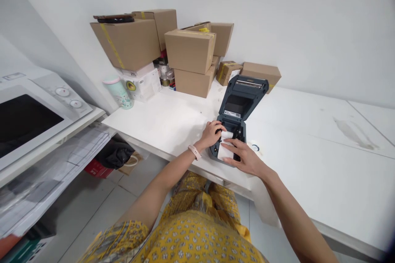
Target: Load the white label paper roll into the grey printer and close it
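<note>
Dark blue-grey plastic label printer [246, 99], its hinged lid tipped up and back, sits open near the front edge of a long white table [173, 119] as two bare hands work inside it. From the left, a forearm with a pale pink wristband [195, 152] angles up and inward; the left hand [212, 132] bends over the printer's side, fingers curled at the upper end of a white paper strip [224, 152]. Whether they pinch it cannot be told. From the right, the other forearm slants in, the wrist low, and the right hand [245, 156] lies palm down, fingers spread and thumb apart, tips on the strip. Both hands are close together but separate. Brown cardboard boxes [191, 51] stand stacked behind.
</note>
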`<action>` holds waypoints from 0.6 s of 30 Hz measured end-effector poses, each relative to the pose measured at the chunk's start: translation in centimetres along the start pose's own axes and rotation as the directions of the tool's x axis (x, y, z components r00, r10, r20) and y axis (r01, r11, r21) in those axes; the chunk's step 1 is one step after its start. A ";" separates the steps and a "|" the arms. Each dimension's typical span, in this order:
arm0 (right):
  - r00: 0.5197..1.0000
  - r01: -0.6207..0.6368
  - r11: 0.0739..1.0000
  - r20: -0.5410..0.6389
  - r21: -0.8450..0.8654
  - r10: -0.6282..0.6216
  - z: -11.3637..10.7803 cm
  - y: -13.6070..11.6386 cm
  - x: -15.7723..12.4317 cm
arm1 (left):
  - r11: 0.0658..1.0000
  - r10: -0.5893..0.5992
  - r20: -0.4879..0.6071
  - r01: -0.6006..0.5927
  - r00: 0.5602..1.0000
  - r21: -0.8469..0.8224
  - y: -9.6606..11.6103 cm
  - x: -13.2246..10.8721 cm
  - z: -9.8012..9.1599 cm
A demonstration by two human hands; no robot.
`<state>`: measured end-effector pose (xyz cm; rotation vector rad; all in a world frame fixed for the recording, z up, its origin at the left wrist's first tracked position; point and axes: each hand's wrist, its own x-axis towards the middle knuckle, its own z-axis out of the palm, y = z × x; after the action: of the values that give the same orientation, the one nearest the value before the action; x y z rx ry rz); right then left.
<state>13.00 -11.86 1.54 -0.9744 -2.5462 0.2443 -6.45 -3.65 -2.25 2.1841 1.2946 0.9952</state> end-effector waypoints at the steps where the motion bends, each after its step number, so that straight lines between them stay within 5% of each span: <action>1: 1.000 0.002 1.000 -0.001 -0.026 -0.002 0.1 -0.2 -0.2 | 1.000 -0.007 0.005 0.007 1.000 0.002 -0.1 0.0 0.0; 8: 0.999 -0.031 0.974 0.024 -0.223 0.038 1.9 -2.1 -2.0 | 1.000 -0.003 -0.012 0.003 1.000 -0.014 -0.1 0.0 0.1; 18: 0.996 -0.083 0.962 -0.047 -0.262 0.073 3.0 -2.8 -2.4 | 1.000 -0.025 -0.023 0.025 0.999 -0.005 -0.3 0.0 0.4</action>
<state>11.63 -15.57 -1.08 -1.1658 -2.5532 -0.0942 -6.32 -3.52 -2.72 2.1541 1.3253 1.0158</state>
